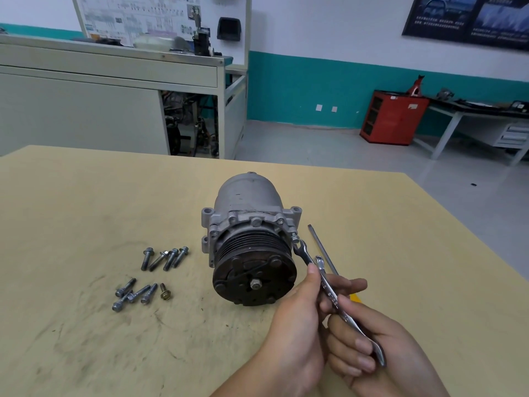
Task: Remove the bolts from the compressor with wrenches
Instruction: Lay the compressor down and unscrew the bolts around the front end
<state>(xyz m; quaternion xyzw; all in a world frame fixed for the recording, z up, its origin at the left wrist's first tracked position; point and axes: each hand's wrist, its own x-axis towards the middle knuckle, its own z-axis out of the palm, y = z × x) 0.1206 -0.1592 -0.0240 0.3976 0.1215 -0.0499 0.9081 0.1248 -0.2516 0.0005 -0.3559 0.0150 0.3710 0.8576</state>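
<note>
Since a bolt (294, 239) sat in the compressor (249, 202) flange, left hand (294, 325) pinched a wrench (304, 254) onto it; right hand (395, 339) gripped second wrench (332, 296), likely for leverage.

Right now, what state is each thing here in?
Compressor: lying on table, pulley facing camera.
Loose bolts: out, lying on table.
First wrench: open end at flange bolt, pinched by left hand.
Second wrench: gripped by right hand.
Screwdriver: lying on table.
</note>
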